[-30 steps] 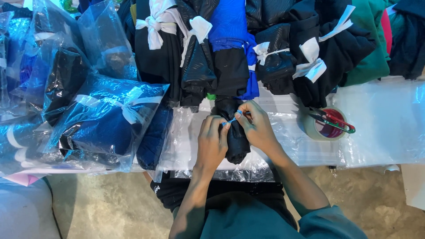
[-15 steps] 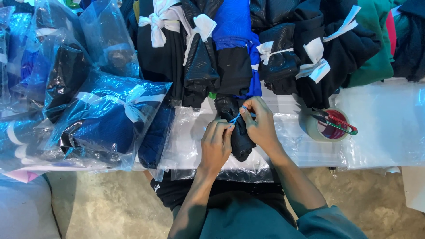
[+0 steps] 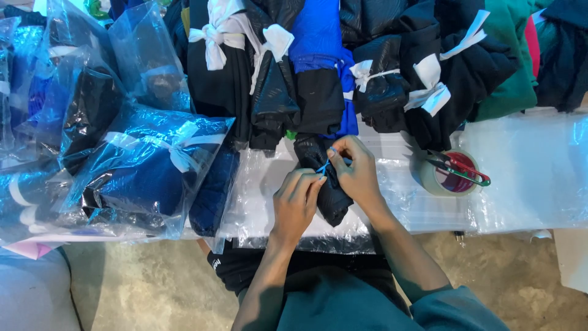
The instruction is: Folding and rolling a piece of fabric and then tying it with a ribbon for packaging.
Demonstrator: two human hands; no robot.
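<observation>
Both grips are pinched shut on the same thin blue tie: your left hand nips its lower end between fingertips, and your right hand pinches the upper end, so the strand runs taut and slanted between them. That tie sits across a rolled black garment, which lies lengthwise on the clear plastic sheet covering the surface, right at the near edge in front of you. Your left palm rests against the roll's left side, your right hand covers its upper right part, and the rounded lower end of the roll pokes out below your fingers. Just beyond it, a row of black and blue bundles knotted with white cloth strips crowds the far side of the surface, one of them nearly touching the top of your roll. Off to your left, bagged garments in shiny clear bags lie heaped, the nearest one blue and tied with a pale ribbon. To your right, well apart from your hands, a roll of tape stands on the plastic with red-and-green-handled scissors resting across its top.
</observation>
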